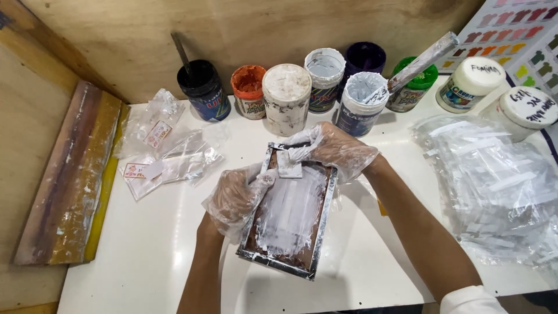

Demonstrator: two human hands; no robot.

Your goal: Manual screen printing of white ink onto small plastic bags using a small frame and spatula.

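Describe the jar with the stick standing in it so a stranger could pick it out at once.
Start at the row of paint jars along the back of the white table, against the wooden wall. Go to its far left end: the black jar beside the orange-rimmed jar. It alone is dark, lidless and has a thin stick standing upright in it.

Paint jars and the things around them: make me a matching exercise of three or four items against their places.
1. orange jar
2. small framed screen
3. pile of clear bags
4. wooden squeegee

a. far left, on the wood
b. under both hands
c. back row, between the black jar and a white-smeared jar
d. right side of the table

Pairs: 1-c, 2-b, 3-d, 4-a
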